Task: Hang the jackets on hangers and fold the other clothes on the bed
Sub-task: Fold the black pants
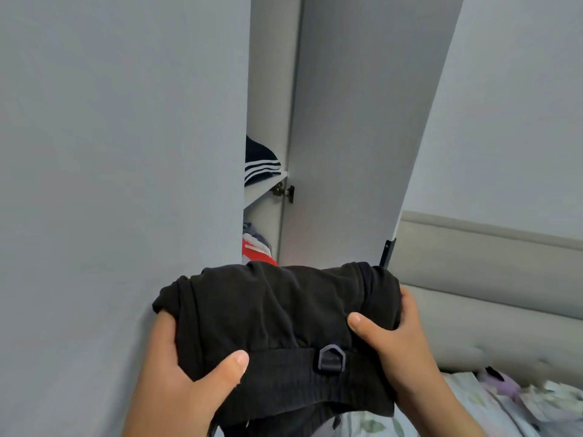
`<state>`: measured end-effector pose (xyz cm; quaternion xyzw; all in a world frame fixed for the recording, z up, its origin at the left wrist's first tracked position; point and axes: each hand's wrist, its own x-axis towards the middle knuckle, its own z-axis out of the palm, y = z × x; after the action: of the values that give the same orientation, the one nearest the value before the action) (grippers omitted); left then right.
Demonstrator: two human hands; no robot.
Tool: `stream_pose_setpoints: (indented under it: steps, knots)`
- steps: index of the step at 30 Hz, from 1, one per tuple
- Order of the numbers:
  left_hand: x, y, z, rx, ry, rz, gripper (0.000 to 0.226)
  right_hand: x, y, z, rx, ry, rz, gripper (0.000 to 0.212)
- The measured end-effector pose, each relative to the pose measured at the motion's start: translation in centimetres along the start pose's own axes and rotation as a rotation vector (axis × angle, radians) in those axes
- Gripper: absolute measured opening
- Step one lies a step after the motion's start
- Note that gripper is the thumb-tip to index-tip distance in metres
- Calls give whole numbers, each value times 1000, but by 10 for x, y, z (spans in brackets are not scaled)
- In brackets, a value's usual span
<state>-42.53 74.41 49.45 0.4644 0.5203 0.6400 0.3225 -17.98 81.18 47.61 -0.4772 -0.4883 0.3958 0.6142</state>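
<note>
Here, both hands, left hand (176,370) and right hand (400,345), clamp a folded black garment (271,323) in midair before a narrowly open wardrobe (268,121). Squeezed through that gap, the bundle could snag and unfold.

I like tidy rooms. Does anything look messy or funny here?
Mostly fine. The red, white and grey clothes low in the grey wardrobe look bunched, unlike the folded black white-striped garment above.
</note>
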Motion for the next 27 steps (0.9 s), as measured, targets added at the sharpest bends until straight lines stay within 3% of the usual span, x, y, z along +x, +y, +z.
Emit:
stream_pose_setpoints:
  steps: [8,16,27]
  knots:
    - [84,-7,49,97,100,18,105,103,14,6,15,-6,-61,68]
    - [125,-12,68,132,158,-1,105,145,6,16,-12,-41,-100,68]
    - [164,-1,117,174,255,-15,105,191,-18,39,-8,59,-246,76]
